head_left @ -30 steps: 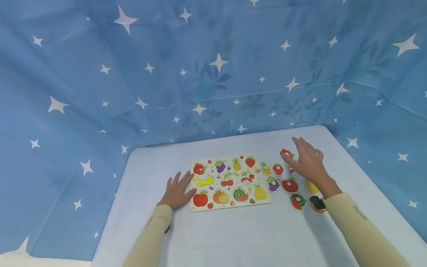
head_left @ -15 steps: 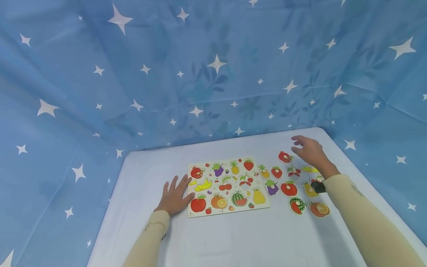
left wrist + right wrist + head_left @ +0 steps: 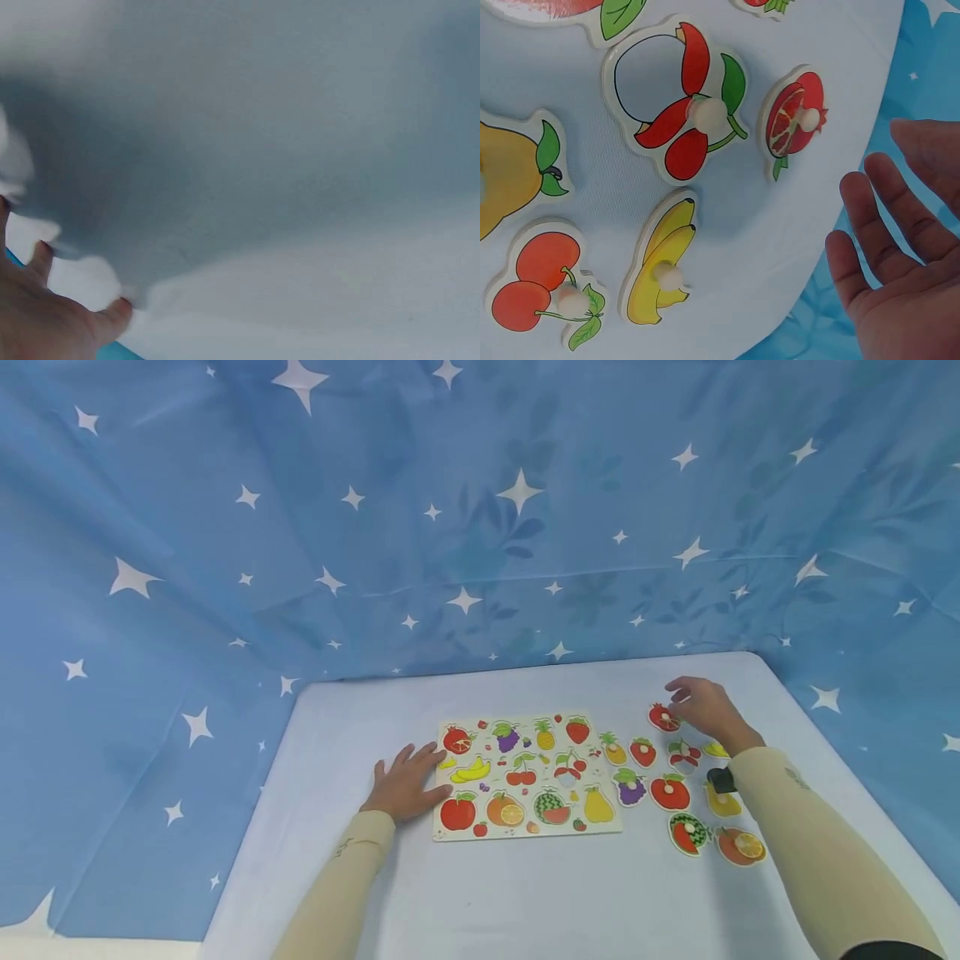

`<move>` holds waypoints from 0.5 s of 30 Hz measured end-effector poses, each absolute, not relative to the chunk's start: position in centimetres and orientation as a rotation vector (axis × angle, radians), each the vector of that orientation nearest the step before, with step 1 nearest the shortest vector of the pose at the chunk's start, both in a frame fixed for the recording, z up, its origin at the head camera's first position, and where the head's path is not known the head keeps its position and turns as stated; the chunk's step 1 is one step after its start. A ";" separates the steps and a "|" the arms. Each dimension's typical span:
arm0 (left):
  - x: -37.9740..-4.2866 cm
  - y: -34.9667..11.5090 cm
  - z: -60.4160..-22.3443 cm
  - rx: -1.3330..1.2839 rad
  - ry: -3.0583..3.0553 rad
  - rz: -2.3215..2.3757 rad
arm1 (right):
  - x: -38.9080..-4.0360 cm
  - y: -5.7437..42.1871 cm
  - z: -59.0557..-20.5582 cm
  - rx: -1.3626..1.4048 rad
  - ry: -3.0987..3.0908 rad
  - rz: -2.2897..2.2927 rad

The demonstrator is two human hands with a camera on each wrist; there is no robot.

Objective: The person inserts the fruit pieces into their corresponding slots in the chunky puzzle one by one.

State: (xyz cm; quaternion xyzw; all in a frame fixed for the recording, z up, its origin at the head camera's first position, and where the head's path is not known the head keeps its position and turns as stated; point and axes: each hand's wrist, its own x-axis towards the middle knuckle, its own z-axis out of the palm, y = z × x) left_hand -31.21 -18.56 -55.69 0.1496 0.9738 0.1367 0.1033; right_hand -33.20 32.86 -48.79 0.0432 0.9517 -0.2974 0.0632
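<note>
My left hand (image 3: 405, 785) lies with spread fingers against the left edge of a fruit puzzle board (image 3: 506, 833). In the left wrist view, part of that hand (image 3: 45, 322) shows at the lower left; its fingertips touch a pale surface. My right hand (image 3: 708, 714) hovers beside a pomegranate piece (image 3: 663, 717) at the far right, fingers loosely bent. The right wrist view shows this hand (image 3: 907, 262) holding nothing, apart from the knobbed pomegranate piece (image 3: 795, 120). Near it lie a banana piece (image 3: 664, 277) and a cherry piece (image 3: 547, 259).
Loose pieces lie right of the board: pineapple (image 3: 613, 750), strawberry (image 3: 642, 752), grapes (image 3: 628, 788), apple (image 3: 670, 793), pear (image 3: 723, 803), watermelon (image 3: 684, 835) and orange (image 3: 738, 847). A blue starry curtain (image 3: 450, 552) hangs behind the white table (image 3: 480, 902).
My right hand first drew off from the pomegranate piece while its fingers bent, then came back closer to it. My left hand stays at the board. The head view has shifted slightly.
</note>
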 end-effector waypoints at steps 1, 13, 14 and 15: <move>-31.2 -18.4 -55.6 0.426 2.874 0.379 | -33.4 32.9 -49.0 0.130 2.867 -0.883; -30.5 -18.0 -54.6 0.239 2.887 0.347 | -34.8 33.4 -50.8 0.151 2.797 -0.772; -30.5 -18.0 -54.7 0.235 2.886 0.349 | -34.9 33.3 -50.9 0.153 2.792 -0.772; -30.6 -17.9 -54.8 0.229 2.881 0.350 | -34.9 33.4 -51.0 0.152 2.785 -0.770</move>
